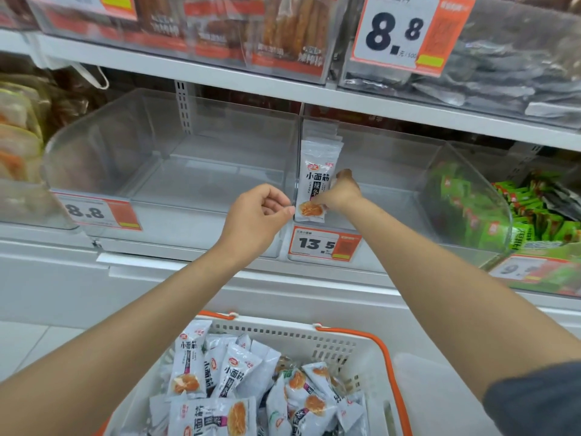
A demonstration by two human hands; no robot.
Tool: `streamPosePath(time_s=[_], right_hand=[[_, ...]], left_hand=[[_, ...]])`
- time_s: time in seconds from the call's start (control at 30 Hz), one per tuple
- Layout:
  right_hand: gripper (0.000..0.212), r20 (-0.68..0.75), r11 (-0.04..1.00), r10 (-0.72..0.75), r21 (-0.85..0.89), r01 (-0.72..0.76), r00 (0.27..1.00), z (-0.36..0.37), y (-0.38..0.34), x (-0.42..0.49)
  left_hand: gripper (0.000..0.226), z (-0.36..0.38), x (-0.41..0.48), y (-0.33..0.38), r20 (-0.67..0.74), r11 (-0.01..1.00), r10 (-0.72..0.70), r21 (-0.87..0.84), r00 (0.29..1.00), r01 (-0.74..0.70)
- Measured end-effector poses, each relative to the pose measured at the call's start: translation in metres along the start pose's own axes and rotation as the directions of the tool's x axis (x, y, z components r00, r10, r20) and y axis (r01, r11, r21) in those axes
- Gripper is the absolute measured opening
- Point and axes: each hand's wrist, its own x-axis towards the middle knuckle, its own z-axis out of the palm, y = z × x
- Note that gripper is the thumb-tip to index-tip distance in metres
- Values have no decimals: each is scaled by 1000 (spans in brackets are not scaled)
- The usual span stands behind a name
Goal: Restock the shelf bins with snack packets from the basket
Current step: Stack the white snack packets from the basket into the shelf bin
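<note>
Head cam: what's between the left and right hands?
The lower end of the upright stack of white snack packets, gripped by the right hand; the left hand is at its bottom corner. Shown in the head view.

Big 8.8 price tag (405, 33) up top, red-brown packs (283, 29) to its left, 13.5 tag (323, 243) at centre, smaller 8.8 tag (97, 212) at left, green packets (528, 215) at right, pale floor tiles (25, 344) lower left.

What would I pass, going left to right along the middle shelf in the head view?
In order: bin of orange-and-pale packets → clear bin tagged 8.8 → left hand → white snack packets gripped by the right hand → bin of green packets.
</note>
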Motion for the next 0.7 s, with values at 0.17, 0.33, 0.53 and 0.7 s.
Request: streamPosePath(time_s=[0.17,0.33,0.53,0.7], right_hand=[[38,37,1000,-24,5,24,999,3,11,7],[41,26,996,-77,-49,79,997,4,11,5],[50,163,983,-123,-117,143,979,9,13,1],[31,134,997,-76,-4,77,988,3,15,2]], left_hand=[[9,1,-2,1,-5,1000,2,22,1000,-1],[7,1,-2,1,-15,999,0,42,1000,1],[7,2,-2,1,-17,999,2,52,1000,-1],[8,1,-1,1,-10,999,2,42,1000,-1]])
